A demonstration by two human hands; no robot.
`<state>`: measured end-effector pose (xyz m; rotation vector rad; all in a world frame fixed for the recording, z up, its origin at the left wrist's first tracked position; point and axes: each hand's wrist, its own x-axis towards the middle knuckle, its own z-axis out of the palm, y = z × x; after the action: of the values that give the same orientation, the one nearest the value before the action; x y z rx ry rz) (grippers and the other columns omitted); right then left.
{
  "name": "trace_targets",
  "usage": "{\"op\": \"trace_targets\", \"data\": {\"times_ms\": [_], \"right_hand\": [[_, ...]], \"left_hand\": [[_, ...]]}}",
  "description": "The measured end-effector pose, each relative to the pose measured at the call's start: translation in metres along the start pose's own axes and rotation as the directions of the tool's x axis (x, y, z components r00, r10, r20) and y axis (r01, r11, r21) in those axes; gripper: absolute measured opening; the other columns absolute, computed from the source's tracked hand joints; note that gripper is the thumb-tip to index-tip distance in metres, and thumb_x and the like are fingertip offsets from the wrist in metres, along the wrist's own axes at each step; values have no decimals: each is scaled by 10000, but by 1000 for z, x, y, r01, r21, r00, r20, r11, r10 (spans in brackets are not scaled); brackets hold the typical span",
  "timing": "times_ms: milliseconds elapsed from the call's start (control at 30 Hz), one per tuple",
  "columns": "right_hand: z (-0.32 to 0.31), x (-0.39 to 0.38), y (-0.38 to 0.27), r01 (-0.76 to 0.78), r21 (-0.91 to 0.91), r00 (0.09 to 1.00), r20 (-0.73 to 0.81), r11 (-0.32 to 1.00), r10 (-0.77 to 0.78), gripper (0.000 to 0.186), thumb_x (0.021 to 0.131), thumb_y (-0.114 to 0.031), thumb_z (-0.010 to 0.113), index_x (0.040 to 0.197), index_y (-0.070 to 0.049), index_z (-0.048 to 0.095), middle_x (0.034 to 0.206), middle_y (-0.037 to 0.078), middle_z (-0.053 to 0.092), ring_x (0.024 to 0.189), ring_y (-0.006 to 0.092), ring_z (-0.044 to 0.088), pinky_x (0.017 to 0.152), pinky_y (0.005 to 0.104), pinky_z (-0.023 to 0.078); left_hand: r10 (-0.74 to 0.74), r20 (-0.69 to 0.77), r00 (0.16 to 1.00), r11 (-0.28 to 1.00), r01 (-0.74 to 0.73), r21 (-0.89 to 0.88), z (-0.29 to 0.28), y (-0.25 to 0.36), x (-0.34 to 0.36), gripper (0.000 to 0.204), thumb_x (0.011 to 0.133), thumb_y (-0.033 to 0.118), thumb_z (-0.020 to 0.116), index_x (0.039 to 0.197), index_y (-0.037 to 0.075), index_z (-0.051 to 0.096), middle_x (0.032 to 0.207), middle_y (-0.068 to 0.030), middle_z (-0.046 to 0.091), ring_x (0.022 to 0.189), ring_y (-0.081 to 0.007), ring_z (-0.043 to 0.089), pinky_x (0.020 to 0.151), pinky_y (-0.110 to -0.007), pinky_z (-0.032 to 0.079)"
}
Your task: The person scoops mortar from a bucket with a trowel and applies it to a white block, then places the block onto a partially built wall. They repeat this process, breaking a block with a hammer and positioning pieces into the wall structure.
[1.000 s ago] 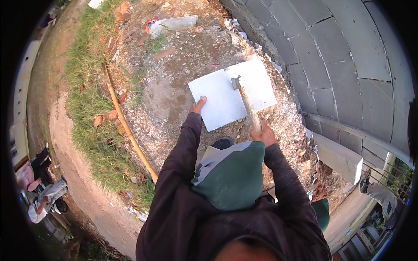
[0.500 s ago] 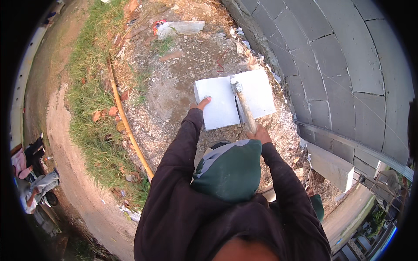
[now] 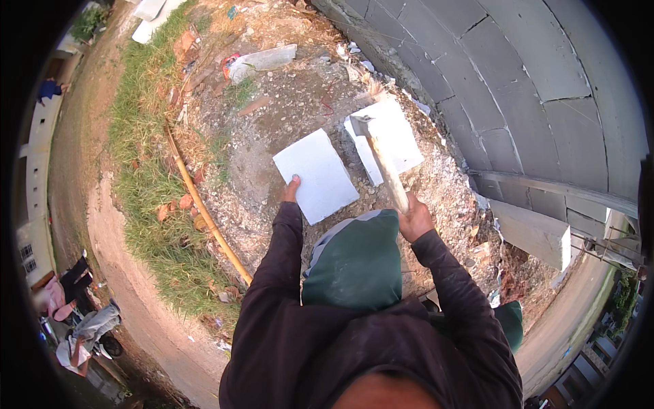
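Left hand [image 3: 291,191] gripping the left white block [image 3: 317,176], right hand [image 3: 416,219] clenched round the hatchet [image 3: 385,163] right of it, keep em apart

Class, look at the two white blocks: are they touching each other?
Apart. The head view shows a strip of stony ground between the left block and the right block, along their facing edges.

Stony ground [image 3: 255,153] under the right white block [image 3: 400,140], a pale slab [image 3: 266,60], a yellowish pole [image 3: 205,208]
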<state>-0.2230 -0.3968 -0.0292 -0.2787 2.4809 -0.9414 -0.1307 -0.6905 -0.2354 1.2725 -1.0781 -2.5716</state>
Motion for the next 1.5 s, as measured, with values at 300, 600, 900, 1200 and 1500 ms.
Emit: {"op": "trace_targets", "data": {"times_ms": [300,600,900,1200,1500], "right_hand": [[-144,-99,112,155,-510,880,461,846,117,417,763,-423,647,938,-50,581,784,157,650,759,353,642,686,460,503],[-114,-210,252,-96,-547,991,27,832,133,295,813,-343,585,938,-77,559,861,112,638,830,299,658,716,459,525],[-153,-372,170,-466,75,591,-715,882,373,404,848,-422,602,1013,-53,606,945,137,581,856,315,598,752,412,477],[-19,-574,172,-914,405,-142,-386,30,912,459,829,-484,613,904,-32,602,883,153,578,856,304,597,760,434,470],[57,-540,177,-859,510,-87,-76,-36,993,546,766,-405,644,1087,16,510,1021,245,596,964,374,598,806,433,479]], "left_hand": [[431,310,848,473,-505,722,34,109,-44,923,708,339,724,1407,-47,260,1303,-218,420,1173,-314,448,985,-401,374],[-198,832,518,-549,-762,343,346,113,-172,1173,528,496,812,1395,-30,222,1313,-272,346,1229,-432,344,1030,-533,265],[-497,787,365,-567,-824,25,414,-55,-192,1154,542,334,857,1411,-36,193,1361,-264,322,1284,-394,310,1069,-445,284],[-665,673,325,-577,-795,-187,386,-129,-173,1199,517,489,840,1419,2,219,1301,-248,380,1219,-409,374,1024,-513,292],[-674,677,296,-541,-821,-180,395,-135,-166,1182,531,505,825,1414,-1,224,1326,-266,365,1241,-425,353,1040,-511,278]]}}
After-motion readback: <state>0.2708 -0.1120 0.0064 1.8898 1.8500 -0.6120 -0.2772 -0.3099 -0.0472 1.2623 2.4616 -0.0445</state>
